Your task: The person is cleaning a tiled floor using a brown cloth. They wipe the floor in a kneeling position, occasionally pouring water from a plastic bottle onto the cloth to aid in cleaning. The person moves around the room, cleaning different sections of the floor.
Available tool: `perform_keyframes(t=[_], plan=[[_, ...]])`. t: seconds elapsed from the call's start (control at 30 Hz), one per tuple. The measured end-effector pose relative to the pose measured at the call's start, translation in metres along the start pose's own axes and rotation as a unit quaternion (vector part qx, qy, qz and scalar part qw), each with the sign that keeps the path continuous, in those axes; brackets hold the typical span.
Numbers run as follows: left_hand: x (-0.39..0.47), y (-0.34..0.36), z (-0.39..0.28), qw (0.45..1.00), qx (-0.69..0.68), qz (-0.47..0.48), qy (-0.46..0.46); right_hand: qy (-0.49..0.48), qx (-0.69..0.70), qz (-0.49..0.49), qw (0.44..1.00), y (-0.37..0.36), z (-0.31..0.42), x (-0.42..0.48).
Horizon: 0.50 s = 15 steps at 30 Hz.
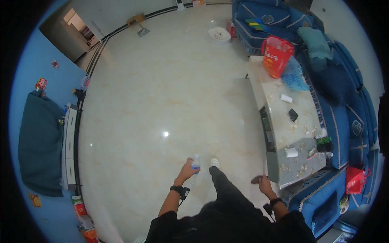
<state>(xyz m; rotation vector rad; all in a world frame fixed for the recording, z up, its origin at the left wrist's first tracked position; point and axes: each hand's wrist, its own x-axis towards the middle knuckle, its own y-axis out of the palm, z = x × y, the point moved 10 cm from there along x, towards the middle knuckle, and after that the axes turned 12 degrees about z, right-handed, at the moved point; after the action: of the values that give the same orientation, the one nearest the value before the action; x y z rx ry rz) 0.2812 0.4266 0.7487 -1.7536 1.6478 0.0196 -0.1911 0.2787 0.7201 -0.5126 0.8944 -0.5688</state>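
Observation:
My left hand point(187, 170) grips a clear plastic bottle point(196, 165) with a blue label, held upright over the pale tiled floor. My right hand point(263, 183) is near the close corner of the coffee table point(272, 165), with a dark brown flat object point(256, 179) in its fingers; what that object is cannot be told. Both wrists wear black straps with small devices. A white clog point(215, 163) shows on one foot between the hands.
Right: the table bears a red bag point(277, 57), a blue plastic bag point(294, 76), a white cup point(291, 152) and scraps, beside a blue sofa point(339, 136). Ahead: a white basin point(219, 35) and a mop point(143, 31). Left: a white drawer cabinet point(70, 142).

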Motion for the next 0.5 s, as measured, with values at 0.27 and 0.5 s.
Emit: perform_keyframes(t=[0.27, 0.5], plan=[[-0.146, -0.085, 0.264, 0.915, -0.263, -0.057, -0.3, -0.18, 0.073, 0.082, 0.978, -0.112, 0.326, 0.316], [-0.028, -0.231, 0.342, 0.822, -0.409, -0.177, -0.355, -0.21, 0.037, 0.081, 0.974, -0.199, 0.564, 0.555]])
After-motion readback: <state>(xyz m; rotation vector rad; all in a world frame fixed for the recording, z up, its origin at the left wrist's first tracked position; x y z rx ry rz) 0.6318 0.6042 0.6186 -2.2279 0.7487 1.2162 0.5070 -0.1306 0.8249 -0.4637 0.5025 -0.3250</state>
